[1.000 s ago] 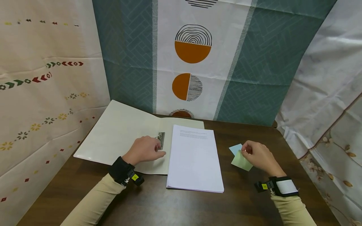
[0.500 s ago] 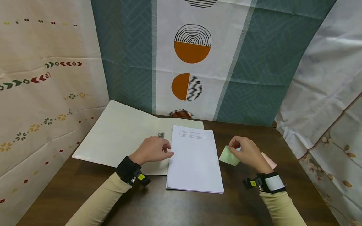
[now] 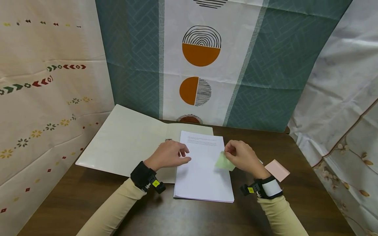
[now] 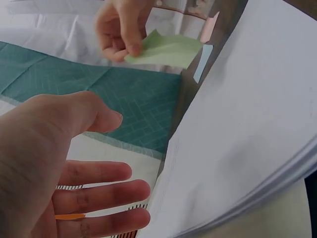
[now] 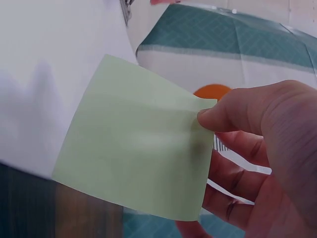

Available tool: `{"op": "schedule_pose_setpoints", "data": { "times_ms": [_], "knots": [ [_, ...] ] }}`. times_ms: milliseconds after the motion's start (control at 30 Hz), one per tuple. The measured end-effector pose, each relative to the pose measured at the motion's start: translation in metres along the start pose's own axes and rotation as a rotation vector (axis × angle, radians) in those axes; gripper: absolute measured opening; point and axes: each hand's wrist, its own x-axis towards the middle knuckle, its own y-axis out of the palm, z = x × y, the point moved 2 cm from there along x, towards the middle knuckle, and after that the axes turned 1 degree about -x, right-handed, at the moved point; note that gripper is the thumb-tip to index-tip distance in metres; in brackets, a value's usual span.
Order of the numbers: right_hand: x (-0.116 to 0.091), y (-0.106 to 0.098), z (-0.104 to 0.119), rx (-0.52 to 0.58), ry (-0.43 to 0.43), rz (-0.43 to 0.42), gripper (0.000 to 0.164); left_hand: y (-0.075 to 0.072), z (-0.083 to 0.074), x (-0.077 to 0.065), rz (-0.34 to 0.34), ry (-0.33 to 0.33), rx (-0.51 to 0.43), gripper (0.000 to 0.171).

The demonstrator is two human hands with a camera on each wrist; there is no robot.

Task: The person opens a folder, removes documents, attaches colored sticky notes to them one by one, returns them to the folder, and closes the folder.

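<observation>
Right wrist view: fingers [image 5: 247, 145] pinch green note [image 5: 133, 139]; head adds pink note [image 3: 277, 170].

We see 1 pale-green note [image 5: 133, 139], 1 pink note [image 3: 277, 170], 1 light-blue note [image 4: 203, 63], white paper [image 3: 202, 183] and teal-and-white cloth [image 3: 265, 82] with half-orange circles [image 3: 201, 54].

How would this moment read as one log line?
left hand: empty, near paper | right hand: pinches green note above paper's right edge | pink note, blue note: on table | binder: open, partly under paper
</observation>
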Motion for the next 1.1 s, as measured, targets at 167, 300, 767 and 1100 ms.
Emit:
{"op": "schedule_pose_setpoints", "data": {
  "times_ms": [167, 300, 767, 1100],
  "knots": [
    [0.007, 0.009, 0.012, 0.002, -0.019, -0.006, 0.003, 0.004, -0.004, 0.003, 0.005, 0.02, -0.003, 0.033],
    [0.012, 0.016, 0.022, 0.012, -0.035, -0.004, 0.006, 0.007, -0.011, 0.007, 0.018, 0.053, -0.023, 0.032],
    [0.017, 0.033, 0.047, 0.077, -0.109, -0.009, 0.009, 0.015, -0.034, 0.023, -0.051, 0.178, -0.151, 0.012],
    [0.017, 0.033, 0.049, 0.094, -0.096, -0.033, 0.008, 0.013, -0.036, 0.02, -0.075, 0.186, -0.148, 0.013]
  ]
}}
